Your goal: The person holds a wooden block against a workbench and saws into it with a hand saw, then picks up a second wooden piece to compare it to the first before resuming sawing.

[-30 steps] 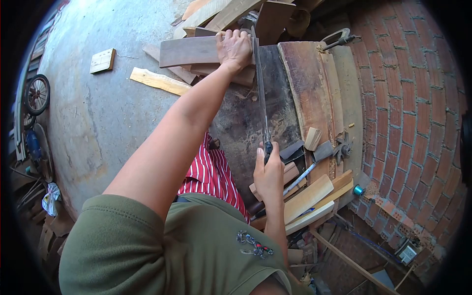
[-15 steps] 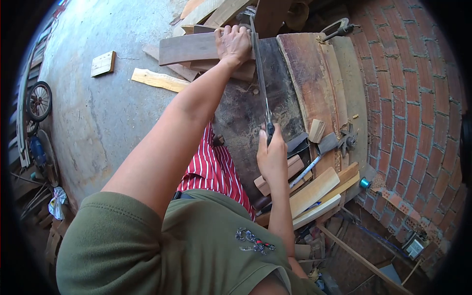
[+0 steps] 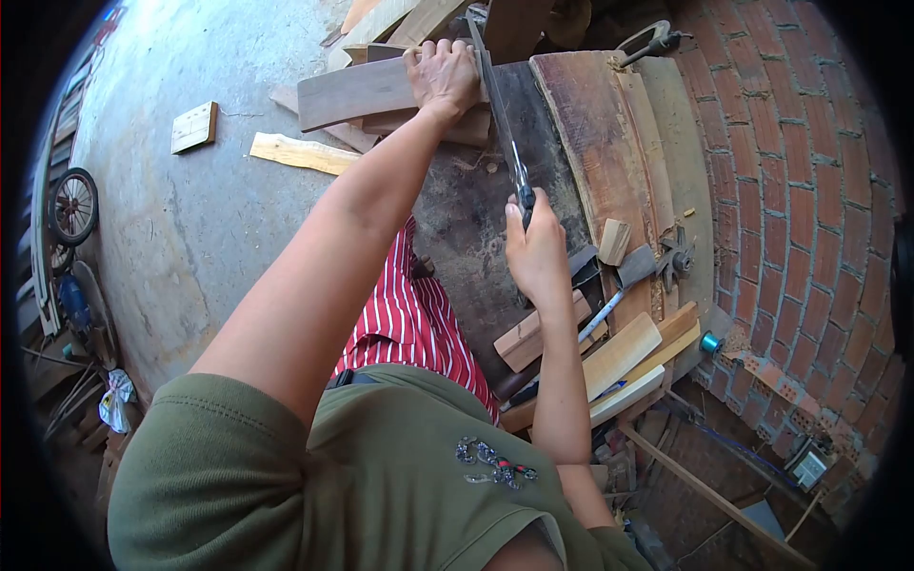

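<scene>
My left hand (image 3: 444,78) lies over a curved brown wooden board (image 3: 357,93), pressing down with its fingers curled toward the far edge. That board rests on other wood pieces. My right hand (image 3: 537,243) is closed round the dark handle of a handsaw (image 3: 502,114). Its long blade points away from me and runs along the board's right end, close beside my left fingers. Whether the teeth are inside the wood cannot be made out.
A broad reddish-brown plank (image 3: 605,143) lies right of the saw, with a clamp (image 3: 655,43) at its far end. Offcuts (image 3: 624,357) and a hammer-like tool (image 3: 636,268) are near my right forearm. A brick wall (image 3: 790,190) borders the right; a small block (image 3: 194,127) sits on the left floor.
My right hand has pushed the saw forward, away from my body, so the handle is nearer the board. My left hand keeps its hold on the board. The view has shifted slightly.
</scene>
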The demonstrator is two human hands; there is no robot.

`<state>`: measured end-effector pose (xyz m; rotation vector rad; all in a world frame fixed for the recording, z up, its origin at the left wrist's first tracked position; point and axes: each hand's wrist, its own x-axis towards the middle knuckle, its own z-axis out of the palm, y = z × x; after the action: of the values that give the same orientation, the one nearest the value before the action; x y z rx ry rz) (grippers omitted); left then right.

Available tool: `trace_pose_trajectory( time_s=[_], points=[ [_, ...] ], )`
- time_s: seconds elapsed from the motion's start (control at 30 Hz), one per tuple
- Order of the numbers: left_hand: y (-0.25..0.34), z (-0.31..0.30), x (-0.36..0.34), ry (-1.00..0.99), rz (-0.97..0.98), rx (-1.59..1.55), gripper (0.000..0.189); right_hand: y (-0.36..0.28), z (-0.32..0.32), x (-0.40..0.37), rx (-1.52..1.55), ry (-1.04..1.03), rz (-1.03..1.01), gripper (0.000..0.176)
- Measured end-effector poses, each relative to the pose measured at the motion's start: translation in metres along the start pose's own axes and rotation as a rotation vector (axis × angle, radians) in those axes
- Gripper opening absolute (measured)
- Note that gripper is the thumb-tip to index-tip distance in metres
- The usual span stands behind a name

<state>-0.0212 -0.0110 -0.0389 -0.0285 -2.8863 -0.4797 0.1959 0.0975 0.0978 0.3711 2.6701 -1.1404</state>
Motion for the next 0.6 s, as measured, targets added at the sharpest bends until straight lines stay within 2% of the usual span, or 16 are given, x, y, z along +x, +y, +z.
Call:
trace_pose_trajectory(
  time_s=[0.07, 0.13, 0.23, 0.3, 0.33, 0.4, 0.53, 0.6],
  points=[
    [-0.004, -0.002, -0.002, 0.011, 0.002, 0.013, 0.033, -0.008, 0.018, 0.054, -0.080, 0.013, 0.011, 0.023],
    [-0.009, 0.000, 0.001, 0.037, 0.010, 0.013, 0.036, -0.019, 0.019, 0.066, -0.086, -0.015, 0.040, 0.023],
    [-0.008, 0.002, 0.008, 0.085, 0.019, -0.005, 0.039, -0.012, 0.006, 0.009, -0.055, -0.029, 0.063, 0.021],
    [-0.007, 0.002, 0.006, 0.012, 0.003, -0.011, 0.032, -0.006, -0.003, -0.046, 0.052, -0.007, 0.073, 0.021],
    [-0.004, 0.003, 0.005, 0.010, 0.010, -0.011, 0.032, -0.002, -0.004, -0.045, 0.056, -0.002, 0.077, 0.021],
    [-0.006, 0.003, 0.004, 0.027, 0.024, -0.009, 0.033, 0.000, -0.001, -0.037, 0.035, -0.018, 0.090, 0.022],
    [-0.006, 0.003, 0.001, 0.055, 0.003, 0.009, 0.038, -0.017, 0.030, 0.080, -0.094, 0.019, 0.008, 0.023],
    [-0.009, 0.003, 0.006, 0.038, 0.010, 0.010, 0.036, -0.021, 0.020, 0.066, -0.093, -0.006, 0.035, 0.023]
  ],
)
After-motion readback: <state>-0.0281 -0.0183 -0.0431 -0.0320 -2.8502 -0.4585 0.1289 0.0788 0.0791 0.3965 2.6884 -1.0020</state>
